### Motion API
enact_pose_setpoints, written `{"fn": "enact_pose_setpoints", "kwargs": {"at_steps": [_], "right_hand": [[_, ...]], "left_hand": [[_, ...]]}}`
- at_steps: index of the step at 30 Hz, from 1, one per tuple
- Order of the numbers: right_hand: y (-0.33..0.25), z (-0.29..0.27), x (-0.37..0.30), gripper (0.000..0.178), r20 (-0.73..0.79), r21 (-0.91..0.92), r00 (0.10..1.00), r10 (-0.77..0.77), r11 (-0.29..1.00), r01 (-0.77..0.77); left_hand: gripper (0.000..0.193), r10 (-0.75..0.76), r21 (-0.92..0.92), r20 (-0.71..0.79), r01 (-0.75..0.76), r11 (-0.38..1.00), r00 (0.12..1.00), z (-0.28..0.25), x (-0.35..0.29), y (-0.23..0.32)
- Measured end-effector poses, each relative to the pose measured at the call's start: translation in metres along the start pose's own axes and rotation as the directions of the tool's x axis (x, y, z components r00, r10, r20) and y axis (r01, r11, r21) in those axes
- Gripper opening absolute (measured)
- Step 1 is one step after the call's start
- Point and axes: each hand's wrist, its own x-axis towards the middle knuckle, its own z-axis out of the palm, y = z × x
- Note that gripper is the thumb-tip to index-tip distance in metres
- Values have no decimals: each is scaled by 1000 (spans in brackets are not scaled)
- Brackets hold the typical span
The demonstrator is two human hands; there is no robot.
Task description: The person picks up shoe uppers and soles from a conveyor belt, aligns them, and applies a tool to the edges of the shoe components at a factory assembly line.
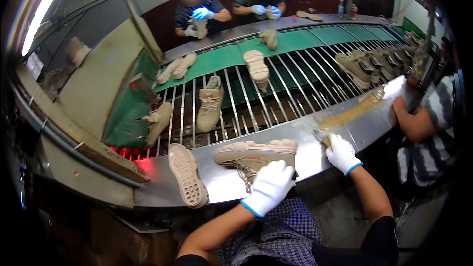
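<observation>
Tan boot (256, 155) lies sole-up on the steel table (305, 160), pinned by the gloved left hand (270, 186) grasping its upper, while the right hand (341, 153) clenches a small brush (321, 138), bristles toward it.

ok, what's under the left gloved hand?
The left hand rests on a tan boot lying on its side on the steel ledge. The boot's laces and upper are partly covered.

A: Steel ledge (315, 155), free room?
B: Bare strip between tan boot (256, 155) and right hand (341, 153).
A: Obstacles?
B: Loose sole (187, 175) to the left; glue smear (345, 114) beyond; a neighbour's forearm (414, 120) further right.
</observation>
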Motion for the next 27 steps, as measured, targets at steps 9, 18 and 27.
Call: {"fn": "enact_pose_setpoints", "kwargs": {"at_steps": [9,18,27], "right_hand": [[-87,-42,-61,46,149,366,911,-386,877,311],[-148,-34,-16,37,70,182,835,-546,830,527],[-186,-64,-54,38,327,254,724,-608,794,552]], "left_hand": [[76,-256,106,236,237,966,938,-92,-5,-102],[43,-500,-326,122,511,796,857,-61,-55,-95],[42,-434,-435,141,450,780,890,-63,-62,-101]]}}
